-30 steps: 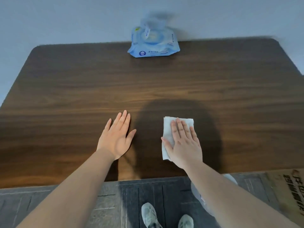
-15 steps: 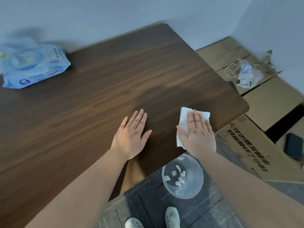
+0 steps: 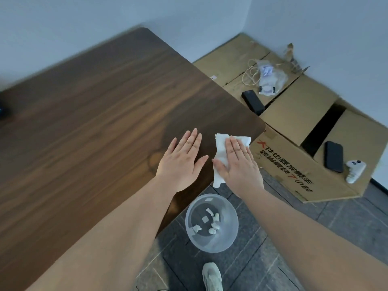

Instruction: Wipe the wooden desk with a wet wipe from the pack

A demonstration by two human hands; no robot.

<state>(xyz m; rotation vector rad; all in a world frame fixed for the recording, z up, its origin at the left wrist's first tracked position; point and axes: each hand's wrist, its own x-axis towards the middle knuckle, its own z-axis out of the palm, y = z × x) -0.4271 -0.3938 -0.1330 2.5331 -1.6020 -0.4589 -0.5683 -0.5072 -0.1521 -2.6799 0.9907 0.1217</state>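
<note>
The dark wooden desk (image 3: 94, 122) fills the left and middle of the view. My right hand (image 3: 237, 164) lies flat on a white wet wipe (image 3: 220, 148), pressing it onto the desk at the near right corner; the wipe's lower end hangs over the desk edge. My left hand (image 3: 182, 160) rests flat on the wood just left of the wipe, fingers together, holding nothing. The wipe pack is out of view apart from a dark blur at the far left edge.
On the floor below the desk corner stands a clear plastic bowl (image 3: 212, 223) with several crumpled bits. Flattened cardboard boxes (image 3: 294, 114) lie to the right, bearing two dark phones, a white controller (image 3: 354, 171) and a plastic bag with a cord. My shoe (image 3: 212, 276) shows below.
The view has swung right, so the wipe pack has left the frame. My right hand has slid the wipe to the desk's near right corner, with the left hand following beside it.
</note>
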